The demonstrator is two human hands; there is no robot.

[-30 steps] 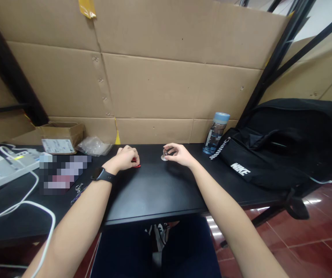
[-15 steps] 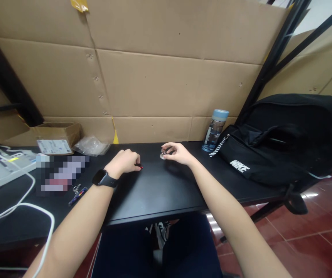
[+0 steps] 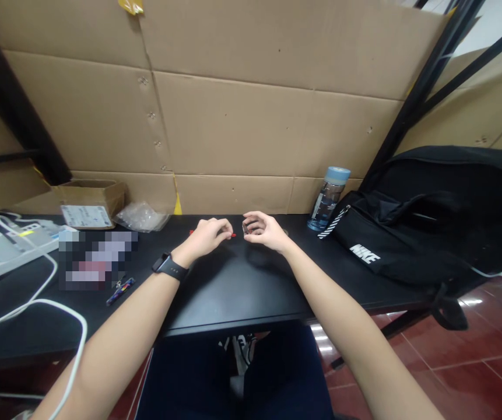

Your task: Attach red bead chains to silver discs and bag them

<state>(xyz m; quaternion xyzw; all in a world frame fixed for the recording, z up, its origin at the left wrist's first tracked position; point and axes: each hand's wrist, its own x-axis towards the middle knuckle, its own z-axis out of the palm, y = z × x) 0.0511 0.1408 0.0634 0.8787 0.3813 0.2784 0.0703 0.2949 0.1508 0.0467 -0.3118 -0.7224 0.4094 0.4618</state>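
My left hand (image 3: 209, 238), wearing a dark watch (image 3: 169, 267), is closed in a pinch above the black table. A thin red object (image 3: 234, 235) pokes out at its fingertips, and another bit of red shows behind the knuckles; most of it is hidden, so its kind is unclear. Facing it a short way to the right, my right hand (image 3: 267, 231) curls round a small clear, glassy object (image 3: 245, 228). My fingers cover much of that object. The two hands are close but apart.
On the right stand a water bottle (image 3: 329, 198) and a black backpack (image 3: 408, 221). To the left are a cardboard box (image 3: 111, 198), a clear plastic bag (image 3: 142, 217), a small patterned strap (image 3: 120, 291) and a white cable (image 3: 65, 304). Cardboard (image 3: 233, 128) walls the back.
My left hand has moved up and to the right, closer to my right hand, with the red object in its fingers. My right hand has barely shifted; the view has tilted slightly.
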